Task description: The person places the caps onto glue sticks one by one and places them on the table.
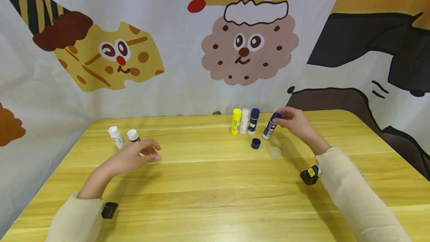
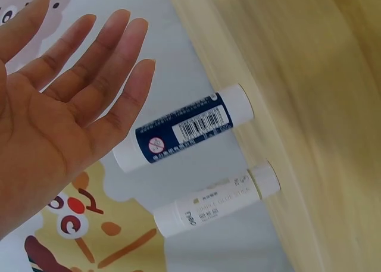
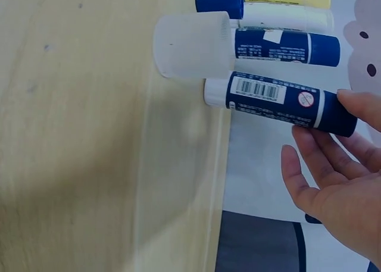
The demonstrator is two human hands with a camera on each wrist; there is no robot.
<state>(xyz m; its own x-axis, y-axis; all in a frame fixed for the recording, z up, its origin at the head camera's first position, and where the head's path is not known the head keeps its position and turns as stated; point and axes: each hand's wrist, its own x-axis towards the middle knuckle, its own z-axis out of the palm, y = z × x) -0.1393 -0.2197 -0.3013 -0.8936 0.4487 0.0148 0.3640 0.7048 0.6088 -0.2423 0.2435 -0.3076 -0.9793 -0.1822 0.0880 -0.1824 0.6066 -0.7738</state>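
Navy glue stick [image 1: 270,129], tilted at two o'clock on the table [image 1: 215,186], has its cap [image 3: 337,114] pinched by the right hand [image 1: 297,122] (left hand [image 1: 132,156] loosely spread, empty); I'd plumb it before release, clear of the row of sticks [image 1: 245,121] at its nine o'clock.

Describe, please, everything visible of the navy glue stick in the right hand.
The navy glue stick is a cylinder, apparently plastic, with its navy cap on, a pale band, a label bearing white print, a barcode and a red prohibition mark, and a white base. The right hand pinches it at the cap. In the head view it leans, cap end to the right, beside a row of three glue sticks; whether its base touches the table is unclear.
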